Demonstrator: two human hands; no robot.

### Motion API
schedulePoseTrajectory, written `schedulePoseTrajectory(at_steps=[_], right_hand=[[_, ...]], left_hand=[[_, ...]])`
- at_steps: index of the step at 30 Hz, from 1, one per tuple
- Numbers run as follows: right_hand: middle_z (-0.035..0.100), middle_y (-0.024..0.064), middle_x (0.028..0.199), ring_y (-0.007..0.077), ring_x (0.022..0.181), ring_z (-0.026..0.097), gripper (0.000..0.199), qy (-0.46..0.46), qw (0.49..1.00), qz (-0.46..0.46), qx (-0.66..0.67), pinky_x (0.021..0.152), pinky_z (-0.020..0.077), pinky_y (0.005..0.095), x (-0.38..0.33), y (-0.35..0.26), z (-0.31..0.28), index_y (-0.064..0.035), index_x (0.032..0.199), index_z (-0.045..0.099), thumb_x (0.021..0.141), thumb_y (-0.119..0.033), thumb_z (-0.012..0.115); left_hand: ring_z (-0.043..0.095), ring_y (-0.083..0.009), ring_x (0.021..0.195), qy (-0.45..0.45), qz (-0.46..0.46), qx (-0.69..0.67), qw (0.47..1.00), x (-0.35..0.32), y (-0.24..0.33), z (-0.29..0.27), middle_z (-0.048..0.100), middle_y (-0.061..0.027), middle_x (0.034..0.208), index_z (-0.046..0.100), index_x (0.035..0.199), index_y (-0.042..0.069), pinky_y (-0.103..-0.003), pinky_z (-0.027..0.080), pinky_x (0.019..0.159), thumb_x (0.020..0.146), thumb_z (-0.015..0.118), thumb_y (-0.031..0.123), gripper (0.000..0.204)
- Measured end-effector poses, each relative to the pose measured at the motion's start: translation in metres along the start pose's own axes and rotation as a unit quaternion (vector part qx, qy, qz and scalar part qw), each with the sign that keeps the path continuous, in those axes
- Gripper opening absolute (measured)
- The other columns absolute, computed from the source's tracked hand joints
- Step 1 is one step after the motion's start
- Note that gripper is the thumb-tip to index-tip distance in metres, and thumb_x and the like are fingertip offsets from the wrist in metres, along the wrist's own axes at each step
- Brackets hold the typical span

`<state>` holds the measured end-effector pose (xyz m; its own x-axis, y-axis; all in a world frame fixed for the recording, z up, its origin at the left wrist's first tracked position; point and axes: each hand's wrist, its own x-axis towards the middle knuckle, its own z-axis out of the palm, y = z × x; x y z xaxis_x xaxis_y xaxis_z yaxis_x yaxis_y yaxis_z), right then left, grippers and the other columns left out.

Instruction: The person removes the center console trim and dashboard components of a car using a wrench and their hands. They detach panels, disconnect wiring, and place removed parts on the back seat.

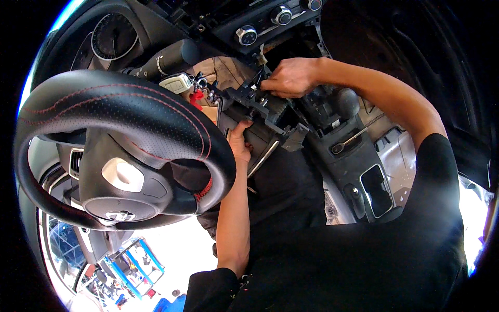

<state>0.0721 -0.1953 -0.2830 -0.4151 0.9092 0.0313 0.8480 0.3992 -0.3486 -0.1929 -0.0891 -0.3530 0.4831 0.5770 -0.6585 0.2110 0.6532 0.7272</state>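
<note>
Item: black plastic trim bracket (pixel 260 112), loose pc. held up betw. steering wheel (pixel 119 151) and centre console (pixel 358 161), just below dash opening. L hand (pixel 239 143): comes up from under, thumb and fingers clamped on bracket's lower edge; palm partly hidden behind wheel rim. R hand (pixel 291 77): fingers curled tight on bracket's top end near wiring; fingertips hidden, exact pinch can't tell. Adj.: key fob (pixel 176 83) w/ red tag, climate knobs (pixel 246 35), ratchet wrench (pixel 348 141) lying on console, gear knob (pixel 345 101). Dash cavity dark, contents unclear.

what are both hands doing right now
left hand: closed on the black trim panel, from below
right hand: fingers pinched at the panel's top; what they grip is hidden
</note>
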Motion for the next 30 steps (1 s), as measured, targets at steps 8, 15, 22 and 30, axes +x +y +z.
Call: schedulePoseTrajectory(at_steps=[8,15,22,30], right_hand=[[0.063,0.0199,0.078,0.043,0.076,0.062,0.024,0.015,1.0,-0.016,0.004,0.064,0.0487,0.0532,0.002,0.001,0.003,-0.0042,0.107,0.044,0.096,-0.024,0.053],[0.063,0.0189,0.077,0.0421,0.077,0.063,0.025,0.041,0.999,-0.012,-0.014,0.064,0.0497,0.0527,0.002,0.004,0.014,-0.0045,0.105,0.045,0.093,-0.024,0.055],[0.064,0.0177,0.075,0.0416,0.071,0.063,0.025,0.077,0.997,-0.026,-0.014,0.06,0.0506,0.0523,0.004,0.004,0.017,-0.0046,0.102,0.046,0.092,-0.025,0.055],[0.063,0.0174,0.073,0.042,0.067,0.062,0.025,0.08,0.997,-0.015,-0.018,0.057,0.0499,0.0518,0.006,0.003,0.018,-0.0047,0.1,0.046,0.09,-0.024,0.057]], left_hand=[[0.058,-0.014,0.068,0.082,0.066,0.142,0.984,0.005,-0.005,-0.015,0.065,-0.0028,0.091,0.064,0.113,0.006,-0.029,0.043,0.052,0.082,0.076,0.034,0.044],[0.048,-0.0129,0.063,0.127,0.311,0.161,0.928,-0.006,-0.001,0.016,0.055,-0.0033,0.076,0.061,0.092,0.001,-0.028,0.035,0.057,0.095,0.062,0.048,0.047],[0.062,-0.0196,0.087,-0.018,0.016,0.107,0.994,-0.037,0.053,0.063,0.067,-0.0091,0.1,0.067,0.111,-0.001,-0.032,0.05,0.074,0.088,0.069,0.049,0.055],[0.063,-0.0157,0.075,-0.048,0.035,0.045,0.997,-0.034,0.053,0.063,0.067,-0.0061,0.093,0.067,0.103,-0.001,-0.029,0.051,0.066,0.084,0.072,0.022,0.031]])
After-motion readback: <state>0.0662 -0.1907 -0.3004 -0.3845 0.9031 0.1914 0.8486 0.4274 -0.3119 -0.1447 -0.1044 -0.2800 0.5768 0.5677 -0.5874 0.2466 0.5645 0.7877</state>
